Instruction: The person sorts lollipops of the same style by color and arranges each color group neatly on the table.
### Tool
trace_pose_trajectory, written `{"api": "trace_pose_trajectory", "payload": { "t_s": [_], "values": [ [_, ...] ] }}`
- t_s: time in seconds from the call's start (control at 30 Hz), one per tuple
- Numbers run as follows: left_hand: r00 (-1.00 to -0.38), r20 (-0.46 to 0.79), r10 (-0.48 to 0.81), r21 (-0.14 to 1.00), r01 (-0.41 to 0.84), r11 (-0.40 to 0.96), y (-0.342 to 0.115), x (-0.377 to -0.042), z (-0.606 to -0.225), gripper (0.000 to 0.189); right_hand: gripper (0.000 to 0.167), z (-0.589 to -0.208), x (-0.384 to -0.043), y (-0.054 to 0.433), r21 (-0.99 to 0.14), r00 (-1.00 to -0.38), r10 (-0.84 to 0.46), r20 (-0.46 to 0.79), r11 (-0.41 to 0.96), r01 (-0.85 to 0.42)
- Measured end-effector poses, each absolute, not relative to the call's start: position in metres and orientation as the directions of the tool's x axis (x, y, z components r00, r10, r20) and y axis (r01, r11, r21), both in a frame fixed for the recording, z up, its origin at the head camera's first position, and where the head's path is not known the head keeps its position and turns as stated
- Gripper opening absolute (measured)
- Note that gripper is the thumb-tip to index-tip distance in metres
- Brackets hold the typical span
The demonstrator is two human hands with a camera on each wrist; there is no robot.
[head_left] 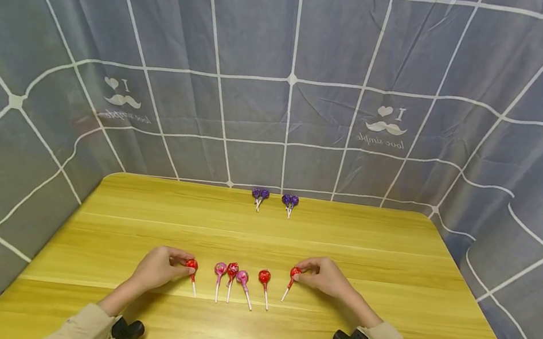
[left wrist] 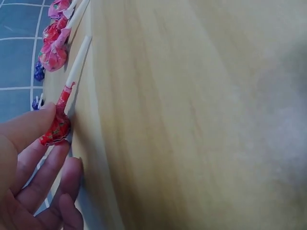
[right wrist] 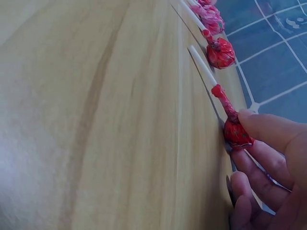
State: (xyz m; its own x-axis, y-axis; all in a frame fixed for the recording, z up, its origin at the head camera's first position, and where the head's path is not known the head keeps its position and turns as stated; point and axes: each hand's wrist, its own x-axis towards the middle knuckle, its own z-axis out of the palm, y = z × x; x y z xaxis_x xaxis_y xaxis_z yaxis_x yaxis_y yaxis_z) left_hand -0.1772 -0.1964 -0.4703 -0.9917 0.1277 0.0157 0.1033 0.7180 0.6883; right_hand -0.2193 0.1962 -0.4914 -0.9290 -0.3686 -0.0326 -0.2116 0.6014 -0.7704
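My left hand [head_left: 160, 267] pinches a red-wrapped lollipop [left wrist: 58, 125] by its head, thumb on one side and fingers on the other. Its white stick points toward the table's near side. My right hand [head_left: 326, 277] pinches another red lollipop [right wrist: 236, 132] the same way, stick also pointing near. Between the hands lie a pink lollipop [head_left: 220, 268], a red one [head_left: 232, 269] beside it, a second pink one [head_left: 243, 277] with a slanted stick, and a red one [head_left: 264, 276] nearest the right hand.
Two pairs of purple lollipops, a left pair [head_left: 260, 194] and a right pair [head_left: 290, 200], lie at the far edge of the wooden table [head_left: 152, 199]. A grey curtain [head_left: 249, 108] with white lines hangs behind and at both sides.
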Motion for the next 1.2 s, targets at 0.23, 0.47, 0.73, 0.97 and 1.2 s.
{"api": "trace_pose_trajectory", "payload": {
  "t_s": [0.23,0.47,0.73,0.97,1.2],
  "values": [
    [-0.995,-0.035,0.097,0.641,0.052,0.766,-0.193,-0.179,-0.466,0.026,0.027,-0.489,-0.221,0.196,-0.76,-0.923,-0.382,-0.04,0.612,-0.22],
    [-0.994,-0.057,0.099,0.622,0.042,0.782,-0.19,-0.179,-0.459,0.026,0.025,-0.488,-0.219,0.196,-0.763,-0.926,-0.378,-0.026,0.606,-0.226],
    [-0.995,-0.076,0.071,0.622,0.009,0.783,-0.188,-0.181,-0.46,0.026,0.024,-0.488,-0.22,0.195,-0.76,-0.928,-0.369,-0.046,0.616,-0.207],
    [-0.995,-0.076,0.064,0.607,0.005,0.795,-0.187,-0.18,-0.46,0.026,0.026,-0.488,-0.222,0.196,-0.76,-0.928,-0.371,-0.033,0.613,-0.218],
    [-0.996,-0.065,0.057,0.609,0.005,0.793,-0.186,-0.178,-0.458,0.025,0.026,-0.488,-0.22,0.196,-0.772,-0.927,-0.372,-0.039,0.601,-0.208]
  ]
}}
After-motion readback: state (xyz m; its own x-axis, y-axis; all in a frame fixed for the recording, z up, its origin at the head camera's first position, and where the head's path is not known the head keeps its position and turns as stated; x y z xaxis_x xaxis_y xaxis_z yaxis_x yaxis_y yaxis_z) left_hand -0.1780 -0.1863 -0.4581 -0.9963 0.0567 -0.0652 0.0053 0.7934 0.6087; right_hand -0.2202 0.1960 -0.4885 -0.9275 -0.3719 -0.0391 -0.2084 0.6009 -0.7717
